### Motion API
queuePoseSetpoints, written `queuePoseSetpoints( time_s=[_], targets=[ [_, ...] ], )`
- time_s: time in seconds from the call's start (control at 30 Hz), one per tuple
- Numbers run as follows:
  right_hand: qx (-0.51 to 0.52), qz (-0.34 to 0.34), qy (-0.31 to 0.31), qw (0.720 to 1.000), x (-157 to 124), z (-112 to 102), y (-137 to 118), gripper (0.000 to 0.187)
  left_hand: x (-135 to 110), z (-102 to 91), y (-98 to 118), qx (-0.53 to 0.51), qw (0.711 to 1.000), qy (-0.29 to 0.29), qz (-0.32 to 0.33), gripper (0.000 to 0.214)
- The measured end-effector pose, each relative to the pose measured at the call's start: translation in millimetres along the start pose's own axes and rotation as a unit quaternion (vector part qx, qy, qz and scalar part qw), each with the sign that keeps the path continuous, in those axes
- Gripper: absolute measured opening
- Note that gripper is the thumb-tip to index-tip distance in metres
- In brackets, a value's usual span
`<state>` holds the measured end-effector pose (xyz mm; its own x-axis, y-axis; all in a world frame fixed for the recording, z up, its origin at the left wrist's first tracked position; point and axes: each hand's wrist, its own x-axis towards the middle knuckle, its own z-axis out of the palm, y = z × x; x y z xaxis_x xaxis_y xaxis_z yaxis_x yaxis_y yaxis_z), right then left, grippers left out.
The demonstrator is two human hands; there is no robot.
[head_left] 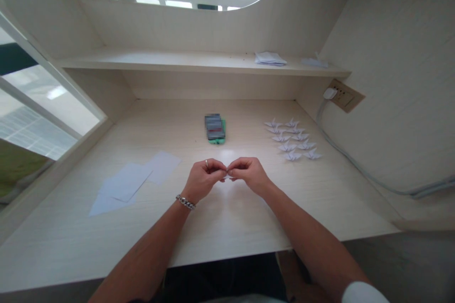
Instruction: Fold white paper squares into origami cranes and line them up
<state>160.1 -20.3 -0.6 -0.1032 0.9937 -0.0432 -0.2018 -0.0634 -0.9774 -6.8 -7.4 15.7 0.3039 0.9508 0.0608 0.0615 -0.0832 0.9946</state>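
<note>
My left hand (205, 177), with a ring and a chain bracelet, pinches a small piece of folded white paper (227, 176) over the middle of the desk. From the other side my right hand (250, 173) pinches the same paper, and the fingertips of both hands meet there. Most of the paper is hidden behind the fingers, so its shape does not show. Several white paper cranes (292, 138) stand in two columns to the right, beyond my right hand. Loose white paper sheets (130, 182) lie overlapping on the left.
A pixelated dark object with a green edge (215, 129) lies beyond my hands on the desk (249, 236). Folded white paper (270, 58) rests on the shelf (159, 59). A grey cable (341, 154) runs along the right wall from a plug in the socket (345, 96).
</note>
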Motion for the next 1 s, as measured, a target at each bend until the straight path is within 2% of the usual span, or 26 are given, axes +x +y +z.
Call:
queuePoseSetpoints(
  time_s=[0.17, 0.5, 1.0],
  targets=[
    [0.032, 0.051, -0.017, 0.998, 0, -4, -1, 0.023, 0, -0.7, -3, 0.021, 1.0, -0.01, 0.006, 0.004],
    [-0.046, -0.012, 0.003, 0.999, 2, -1, -1, 0.025, 3, 0.7, -7, -0.045, 0.998, -0.008, -0.032, 0.021],
    [-0.061, -0.055, 0.018, 0.996, 2, 1, 6, 0.019, 4, 2.5, -12, -0.069, 0.997, 0.017, -0.025, 0.024]
  ],
)
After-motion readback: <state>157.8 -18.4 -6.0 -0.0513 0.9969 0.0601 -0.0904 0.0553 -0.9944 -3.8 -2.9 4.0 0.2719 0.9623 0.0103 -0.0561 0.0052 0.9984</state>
